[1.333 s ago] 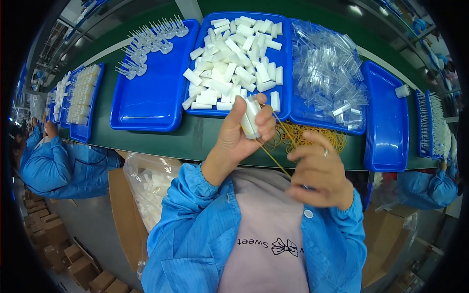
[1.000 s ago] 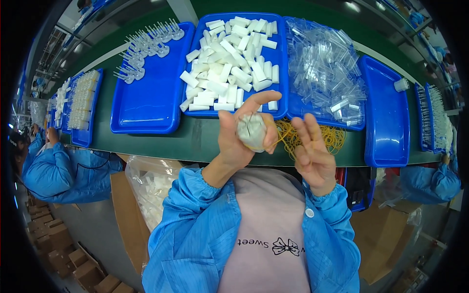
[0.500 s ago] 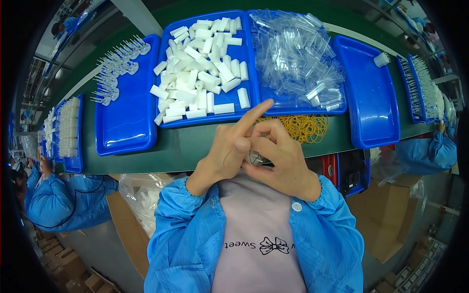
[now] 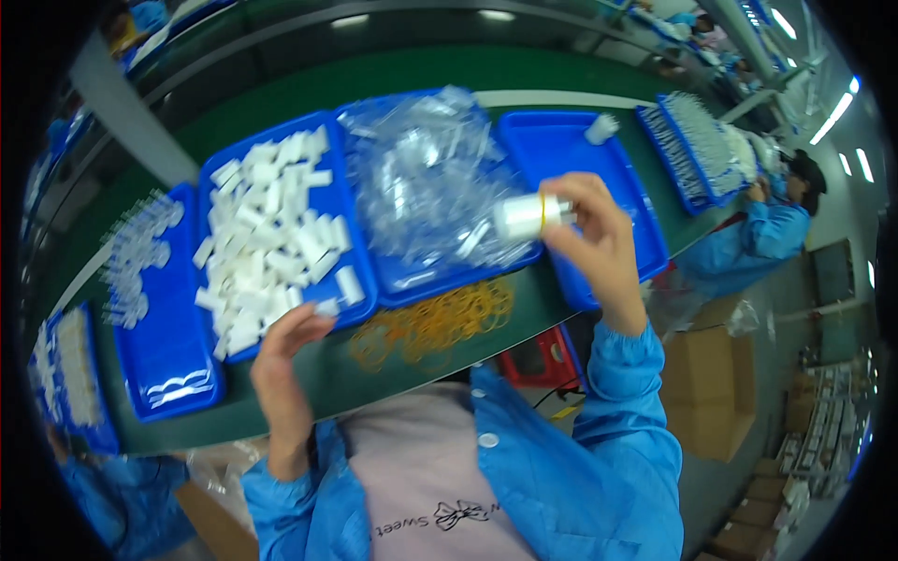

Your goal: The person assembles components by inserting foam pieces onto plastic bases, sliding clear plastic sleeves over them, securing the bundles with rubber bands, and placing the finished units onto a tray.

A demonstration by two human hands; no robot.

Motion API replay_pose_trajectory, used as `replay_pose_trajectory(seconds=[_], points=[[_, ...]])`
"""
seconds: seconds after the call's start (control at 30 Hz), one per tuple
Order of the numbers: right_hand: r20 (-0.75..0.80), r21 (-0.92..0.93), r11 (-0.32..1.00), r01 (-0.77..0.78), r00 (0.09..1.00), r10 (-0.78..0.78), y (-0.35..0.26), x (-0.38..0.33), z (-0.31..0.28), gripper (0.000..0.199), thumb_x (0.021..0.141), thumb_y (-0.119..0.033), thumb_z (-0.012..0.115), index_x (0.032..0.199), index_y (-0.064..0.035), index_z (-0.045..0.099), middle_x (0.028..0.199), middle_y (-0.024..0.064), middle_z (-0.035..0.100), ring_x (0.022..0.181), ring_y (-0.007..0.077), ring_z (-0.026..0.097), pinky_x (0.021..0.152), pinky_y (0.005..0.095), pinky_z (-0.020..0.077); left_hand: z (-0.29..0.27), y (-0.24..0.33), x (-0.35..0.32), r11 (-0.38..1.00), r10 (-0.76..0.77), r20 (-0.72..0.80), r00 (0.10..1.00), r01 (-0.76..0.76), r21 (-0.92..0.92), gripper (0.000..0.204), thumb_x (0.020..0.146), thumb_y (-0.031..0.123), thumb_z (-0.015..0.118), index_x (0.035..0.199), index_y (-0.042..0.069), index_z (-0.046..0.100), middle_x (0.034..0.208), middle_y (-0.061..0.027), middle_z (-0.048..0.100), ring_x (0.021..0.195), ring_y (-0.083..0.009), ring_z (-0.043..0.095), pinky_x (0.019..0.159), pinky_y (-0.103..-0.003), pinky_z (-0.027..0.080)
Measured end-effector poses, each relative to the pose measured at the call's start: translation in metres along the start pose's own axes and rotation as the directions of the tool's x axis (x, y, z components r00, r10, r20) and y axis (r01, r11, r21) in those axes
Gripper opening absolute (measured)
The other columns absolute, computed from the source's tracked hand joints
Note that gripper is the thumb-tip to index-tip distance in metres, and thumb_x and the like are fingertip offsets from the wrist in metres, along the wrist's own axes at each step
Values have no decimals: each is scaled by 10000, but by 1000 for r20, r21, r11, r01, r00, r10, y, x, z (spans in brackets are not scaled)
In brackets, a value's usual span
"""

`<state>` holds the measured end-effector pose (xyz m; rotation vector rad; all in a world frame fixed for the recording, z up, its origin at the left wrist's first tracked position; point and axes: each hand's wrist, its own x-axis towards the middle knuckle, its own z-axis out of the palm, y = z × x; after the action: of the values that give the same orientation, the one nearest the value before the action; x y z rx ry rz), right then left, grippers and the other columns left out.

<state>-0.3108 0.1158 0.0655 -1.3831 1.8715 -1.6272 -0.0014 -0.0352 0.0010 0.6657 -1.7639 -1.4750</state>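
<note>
The right hand (image 4: 599, 245) is gripping a small white bundle (image 4: 524, 215) bound by a yellow rubber band, holding it up above the right-hand blue tray (image 4: 636, 201), which is nearly bare apart from one small white piece (image 4: 601, 127) lying near its far edge. The fingers are closing around the right end of the bundle while its left end is sticking out over the tray of clear plastic bags (image 4: 430, 182). The left hand (image 4: 285, 360) is reaching to the near corner of the tray of white pieces (image 4: 267, 234), its fingertips curling onto a single white piece (image 4: 327, 307) at the tray's rim; whether it is already pinching that piece is hard to tell. A loose heap of yellow rubber bands (image 4: 435, 323) is lying on the green bench (image 4: 337, 374) between the two hands, just in front of the trays. Further left, another blue tray (image 4: 173, 365) is carrying small clear parts along its far end. To the right, a second person in a blue coat (image 4: 762, 234) is working beside a tray of slim white parts (image 4: 706, 140). Cardboard boxes (image 4: 711, 383) are sitting on the floor below the bench at the right.
</note>
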Motion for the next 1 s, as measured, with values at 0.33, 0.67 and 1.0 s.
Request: replay_pose_trajectory(seconds=[0.33,0.67,1.0], points=[[-286,-739,657,-147,952,-108,137,109,-141,394,683,-92,704,1070,-76,634,1018,127,565,894,273,576,794,342,487,-35,8,-3,999,-48,-127,991,45,-28,549,956,460,443,1041,-56,609,885,-139,639,854,-201,600,800,-311,456],[-187,-921,347,-175,982,1,155,136,-151,598,665,-150,742,1226,-187,541,1031,26,644,1105,283,518,962,439,351,-77,10,-14,973,28,-279,960,38,227,414,978,340,457,1017,-35,628,875,-107,638,834,-172,593,795,-291,452],[-231,-898,399,-187,971,-65,167,131,-157,612,657,-195,748,1232,-190,539,1136,64,593,1113,303,510,963,435,381,-137,-9,-11,937,58,-408,911,91,338,345,978,287,470,1018,-9,643,863,-73,629,807,-147,580,768,-273,453]])
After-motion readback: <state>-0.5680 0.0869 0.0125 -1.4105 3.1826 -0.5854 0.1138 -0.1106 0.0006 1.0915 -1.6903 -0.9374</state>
